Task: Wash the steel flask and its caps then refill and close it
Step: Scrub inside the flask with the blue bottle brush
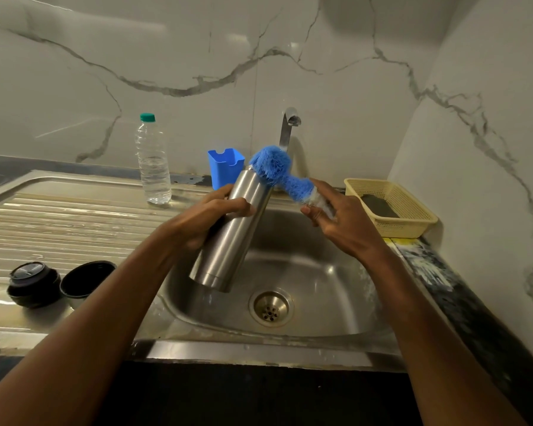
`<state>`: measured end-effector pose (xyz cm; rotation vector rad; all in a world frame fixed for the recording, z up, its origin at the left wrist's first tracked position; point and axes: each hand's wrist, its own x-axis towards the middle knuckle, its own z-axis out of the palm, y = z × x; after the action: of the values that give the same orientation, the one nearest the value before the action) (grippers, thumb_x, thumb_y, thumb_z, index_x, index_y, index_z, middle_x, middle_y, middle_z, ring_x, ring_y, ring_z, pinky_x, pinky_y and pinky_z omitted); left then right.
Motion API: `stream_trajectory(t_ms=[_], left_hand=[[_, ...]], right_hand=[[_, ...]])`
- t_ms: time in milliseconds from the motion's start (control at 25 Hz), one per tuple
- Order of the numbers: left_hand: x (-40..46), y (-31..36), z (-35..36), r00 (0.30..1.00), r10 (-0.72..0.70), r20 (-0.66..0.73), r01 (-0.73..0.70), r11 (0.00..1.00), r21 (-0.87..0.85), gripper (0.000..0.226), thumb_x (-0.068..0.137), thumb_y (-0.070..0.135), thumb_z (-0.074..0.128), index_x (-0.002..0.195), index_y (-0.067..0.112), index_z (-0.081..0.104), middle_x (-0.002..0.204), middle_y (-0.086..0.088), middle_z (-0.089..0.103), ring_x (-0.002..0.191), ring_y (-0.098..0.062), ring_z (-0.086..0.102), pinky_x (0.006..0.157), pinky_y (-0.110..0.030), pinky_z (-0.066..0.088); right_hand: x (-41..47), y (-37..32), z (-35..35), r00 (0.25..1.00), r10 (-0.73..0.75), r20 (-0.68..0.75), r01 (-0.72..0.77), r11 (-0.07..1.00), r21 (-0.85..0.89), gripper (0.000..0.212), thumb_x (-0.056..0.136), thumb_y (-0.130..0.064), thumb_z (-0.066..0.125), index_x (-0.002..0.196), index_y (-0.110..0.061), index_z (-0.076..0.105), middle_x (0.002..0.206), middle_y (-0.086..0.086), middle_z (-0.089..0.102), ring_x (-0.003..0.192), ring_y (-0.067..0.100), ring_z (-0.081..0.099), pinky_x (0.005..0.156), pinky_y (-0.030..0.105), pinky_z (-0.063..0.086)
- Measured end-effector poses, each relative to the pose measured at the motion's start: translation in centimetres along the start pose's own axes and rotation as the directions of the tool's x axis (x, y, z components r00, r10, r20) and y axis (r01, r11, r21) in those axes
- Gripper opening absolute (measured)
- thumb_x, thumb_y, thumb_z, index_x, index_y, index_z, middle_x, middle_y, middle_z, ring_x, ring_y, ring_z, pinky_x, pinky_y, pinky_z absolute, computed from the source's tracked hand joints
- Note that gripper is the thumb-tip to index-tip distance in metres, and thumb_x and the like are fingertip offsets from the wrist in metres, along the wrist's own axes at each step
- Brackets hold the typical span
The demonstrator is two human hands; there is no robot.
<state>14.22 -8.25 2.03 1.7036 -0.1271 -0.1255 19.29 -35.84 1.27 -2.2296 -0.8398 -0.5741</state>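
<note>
Steel flask (228, 232) tilted over sink basin (320, 290), mouth up toward tap (288, 127). Left hand (203, 219) wraps fingers around its upper body. Right hand (336, 222) pinches handle of blue bottle brush (277, 170), bristles at flask mouth. Two black caps (33, 284) (85, 279) sit on drainboard (59, 216), left. Plastic water bottle (153, 161) behind.

Grey-veined marble walls (197, 56) meet in a corner above a dark countertop (462, 290).
</note>
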Motion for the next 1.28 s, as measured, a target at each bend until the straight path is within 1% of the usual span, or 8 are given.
stream_trajectory(t_ms=[120,240,360,520,760,960,1120,1280], left_hand=[[-0.2,-0.1,-0.3,0.998,-0.021,-0.055,0.023,0.999,0.042,0.064,0.066,0.032,0.088,0.122,0.019,0.06,0.109,-0.015,0.069,0.088,-0.025,0.072,0.069,-0.034,0.059],[-0.3,-0.2,0.7,0.992,-0.093,-0.09,0.094,0.996,-0.002,0.045,0.075,0.026,0.082,0.111,0.022,0.056,0.106,-0.014,0.069,0.082,-0.026,0.074,0.063,-0.033,0.061],[-0.2,-0.3,1.2,0.997,-0.072,-0.023,0.069,0.993,-0.09,0.046,0.085,0.014,0.075,0.122,0.025,0.051,0.114,-0.019,0.066,0.094,-0.037,0.073,0.073,-0.046,0.064],[-0.4,0.0,-0.3,1.0,-0.01,0.015,0.011,0.998,-0.057,0.054,0.085,0.016,0.074,0.132,0.021,0.047,0.112,-0.021,0.074,0.097,-0.042,0.074,0.078,-0.047,0.063],[-0.1,-0.6,0.4,1.0,-0.009,-0.027,0.01,0.999,0.037,0.055,0.084,0.016,0.076,0.133,0.023,0.051,0.103,-0.016,0.076,0.086,-0.033,0.076,0.07,-0.041,0.063],[-0.1,-0.1,-0.5,0.993,-0.004,-0.12,0.002,1.0,-0.013,0.057,0.086,0.013,0.075,0.136,0.021,0.047,0.105,-0.02,0.072,0.077,-0.029,0.076,0.063,-0.037,0.062],[-0.2,-0.2,0.1,0.997,-0.001,-0.076,0.003,1.0,0.015,0.057,0.086,0.013,0.075,0.135,0.021,0.048,0.108,-0.022,0.072,0.081,-0.032,0.076,0.066,-0.039,0.062],[0.1,-0.5,0.4,0.998,0.014,-0.06,-0.011,0.999,0.04,0.053,0.084,0.015,0.077,0.13,0.025,0.051,0.106,-0.018,0.073,0.084,-0.033,0.076,0.069,-0.041,0.063]], right_hand=[[-0.2,0.6,-0.1,1.0,0.027,0.007,-0.027,0.999,0.042,0.057,0.098,-0.034,0.067,0.151,-0.022,0.049,0.097,-0.009,0.068,0.076,-0.003,0.065,0.073,0.015,0.049],[-0.2,0.3,0.0,1.0,0.013,0.007,-0.013,1.0,0.024,0.056,0.098,-0.036,0.067,0.15,-0.023,0.05,0.092,-0.009,0.068,0.075,0.004,0.067,0.072,0.019,0.052],[0.0,0.0,0.4,1.0,-0.008,0.012,0.008,1.0,0.011,0.056,0.099,-0.037,0.065,0.151,-0.024,0.048,0.097,-0.008,0.068,0.077,0.007,0.067,0.073,0.02,0.053],[-0.1,0.6,0.1,1.0,0.021,0.02,-0.022,0.999,0.029,0.057,0.099,-0.036,0.066,0.151,-0.023,0.048,0.102,-0.003,0.071,0.077,0.003,0.066,0.072,0.01,0.048],[-0.1,0.7,0.5,1.0,-0.011,0.011,0.011,1.0,0.008,0.057,0.099,-0.041,0.065,0.151,-0.026,0.048,0.105,0.001,0.074,0.081,0.013,0.072,0.076,0.03,0.058],[-0.2,1.0,-0.3,0.999,0.03,0.016,-0.03,1.0,0.001,0.055,0.098,-0.037,0.067,0.149,-0.024,0.051,0.104,-0.003,0.071,0.082,0.011,0.069,0.077,0.026,0.054],[-0.2,0.7,0.0,1.0,0.011,-0.009,-0.01,1.0,0.024,0.053,0.098,-0.035,0.067,0.148,-0.024,0.052,0.103,-0.004,0.071,0.079,0.006,0.068,0.074,0.022,0.053],[0.2,0.4,0.1,1.0,-0.003,-0.015,0.003,1.0,0.019,0.054,0.099,-0.039,0.067,0.149,-0.028,0.05,0.105,-0.002,0.072,0.082,0.011,0.072,0.077,0.031,0.059]])
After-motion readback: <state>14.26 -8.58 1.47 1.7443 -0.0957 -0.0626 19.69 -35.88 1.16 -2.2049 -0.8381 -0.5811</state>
